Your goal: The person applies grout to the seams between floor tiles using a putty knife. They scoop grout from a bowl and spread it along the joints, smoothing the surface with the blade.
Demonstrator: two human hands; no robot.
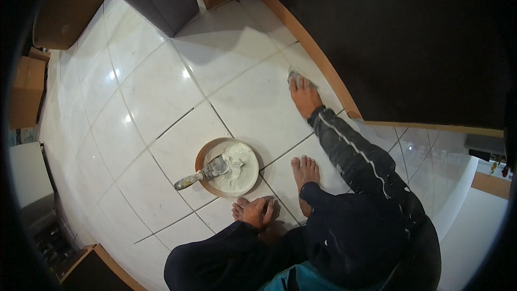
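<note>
My right hand (305, 97) is stretched far forward and presses a small greyish cloth (294, 72) onto the white tiles, its fingers bent over it. Below that arm, my left hand (257, 213) hangs loosely beside my left foot, fingers curved and apart, with no held thing visible. Just ahead of the left hand stands a round bowl (202, 157) with a brown outer wall, containing thick white paste (237, 164). A smeared putty knife (188, 181) lies across the bowl's left rim, its blade in the paste and its handle sticking out.
White floor tiles (129, 145) show dark joint lines, some filled pale. A large dark panel with a wooden edge (307, 35) rises at the right. A grey bin (167, 0) stands at the back, cardboard boxes (27, 91) at the left. My bare right foot (306, 172) is near the bowl.
</note>
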